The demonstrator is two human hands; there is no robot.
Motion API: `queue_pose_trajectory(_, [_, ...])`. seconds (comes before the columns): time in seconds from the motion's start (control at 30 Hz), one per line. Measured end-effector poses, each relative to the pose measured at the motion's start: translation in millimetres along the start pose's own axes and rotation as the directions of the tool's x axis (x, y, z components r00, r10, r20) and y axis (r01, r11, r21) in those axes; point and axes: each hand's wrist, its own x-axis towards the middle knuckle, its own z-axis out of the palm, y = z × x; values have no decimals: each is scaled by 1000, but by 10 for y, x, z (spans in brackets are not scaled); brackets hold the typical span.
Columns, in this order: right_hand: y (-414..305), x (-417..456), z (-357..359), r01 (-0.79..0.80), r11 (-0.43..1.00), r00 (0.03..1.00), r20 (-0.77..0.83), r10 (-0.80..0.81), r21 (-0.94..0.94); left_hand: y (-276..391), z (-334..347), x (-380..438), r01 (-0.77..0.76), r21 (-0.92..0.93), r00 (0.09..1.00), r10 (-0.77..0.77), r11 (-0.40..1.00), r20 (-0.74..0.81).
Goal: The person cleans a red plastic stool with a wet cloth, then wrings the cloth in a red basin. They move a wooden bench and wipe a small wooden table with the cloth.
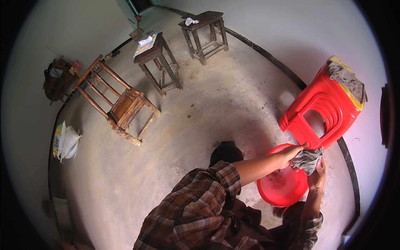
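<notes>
Both of my hands grip a crumpled grey cloth (307,160) above a red plastic basin (265,195). My left hand (290,157) has it from the left side, and my right hand (318,175) holds its lower right part. Inside the basin, dark specks show in what looks like shallow water. Just beyond the basin stands a red plastic stool (339,106) with a yellow top. Another grey, stained cloth (347,79) is draped over that top.
A worn wooden chair (125,109) stands to the left on the concrete floor (193,131). Farther off are a dark wooden stool (153,54) with papers (146,44) and a second wooden stool (204,23) bearing a crumpled white item (191,21). White bags (67,142) lean by the left wall.
</notes>
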Motion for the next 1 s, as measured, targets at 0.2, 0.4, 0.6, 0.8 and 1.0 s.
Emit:
queue_pose_trajectory(0.2, [-23, -72, -22, -215, 976, 968, -143, 208, -37, -135, -137, 129, -289, 177, 921, 324, 941, -218])
queue_pose_trajectory(0.4, [244, -68, -102, -227, 969, 928, -322, 185, -98, -86, -213, 146, -459, 128, 831, 476, 879, -288])
queue_pose_trajectory(0.6, [181, -32, -200, -100, 855, 899, -415, -141, -509, -150, -149, 114, -227, 323, 945, 288, 919, -157])
queue_pose_trajectory(0.8, [-15, -12, -336, 58, 586, 809, -306, -502, -808, -86, -128, 50, -64, 339, 962, 148, 939, -228])
queue_pose_trajectory(1.0, [-402, -158, 50, 8, 845, 881, -396, -259, -535, 85, -226, 119, -177, 185, 872, 241, 967, -426])
